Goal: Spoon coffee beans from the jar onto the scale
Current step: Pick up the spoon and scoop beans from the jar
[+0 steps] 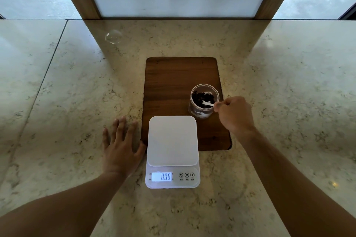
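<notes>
clear round plastic jar (203, 102) of dark coffee beans (202, 97) sits on the brown wooden board (173, 86), just beyond the white digital scale (172, 150). right hand (234, 115) pinches the small white spoon (207, 103), likely light and stiff, by its handle end. left hand (120, 146) lies flat, fingers spread, on the marble tabletop (67, 102). beans look loose, easily spilled.

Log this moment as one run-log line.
right hand: holds spoon in jar | left hand: flat on counter | scale: no beans on it
</notes>
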`<state>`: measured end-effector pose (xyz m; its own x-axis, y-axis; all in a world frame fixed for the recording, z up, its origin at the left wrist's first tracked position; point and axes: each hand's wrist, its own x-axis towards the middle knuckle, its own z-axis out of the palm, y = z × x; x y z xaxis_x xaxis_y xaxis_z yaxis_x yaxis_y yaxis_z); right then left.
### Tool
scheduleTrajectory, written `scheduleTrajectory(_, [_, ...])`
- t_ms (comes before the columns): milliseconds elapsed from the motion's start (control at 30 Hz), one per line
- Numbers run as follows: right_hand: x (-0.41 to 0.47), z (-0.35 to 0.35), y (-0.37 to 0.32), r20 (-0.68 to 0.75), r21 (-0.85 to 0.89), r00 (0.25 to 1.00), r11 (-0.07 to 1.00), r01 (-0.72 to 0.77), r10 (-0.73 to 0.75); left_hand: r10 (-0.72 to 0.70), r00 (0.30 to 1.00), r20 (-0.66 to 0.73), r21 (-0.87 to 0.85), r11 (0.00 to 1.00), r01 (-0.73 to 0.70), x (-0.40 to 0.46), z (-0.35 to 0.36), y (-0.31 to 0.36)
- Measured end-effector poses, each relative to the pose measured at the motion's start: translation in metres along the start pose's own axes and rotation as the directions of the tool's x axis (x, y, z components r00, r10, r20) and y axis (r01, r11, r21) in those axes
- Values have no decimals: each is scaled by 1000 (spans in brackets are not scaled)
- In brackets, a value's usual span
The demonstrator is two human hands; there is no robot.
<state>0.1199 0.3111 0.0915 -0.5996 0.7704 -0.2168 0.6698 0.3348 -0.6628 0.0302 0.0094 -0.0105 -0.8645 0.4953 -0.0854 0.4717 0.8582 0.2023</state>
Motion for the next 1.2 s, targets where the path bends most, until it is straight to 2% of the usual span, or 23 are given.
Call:
scheduleTrajectory(233, [0, -2, 4, 29, 120, 996, 989, -86, 83, -7, 1000, 7, -2, 1000, 7, 1, 1, 0])
scheduleTrajectory(600, [-4, -5, 7, 80, 196, 988, 969, -149, 135, -1, 1000, 0, -23, 1000, 1, 0, 1, -1])
scheduleTrajectory(1200, [-9, -6, 15, 68, 198, 993, 974, -108, 96, 0, 1000, -9, -15, 1000, 0, 0, 4, -3])
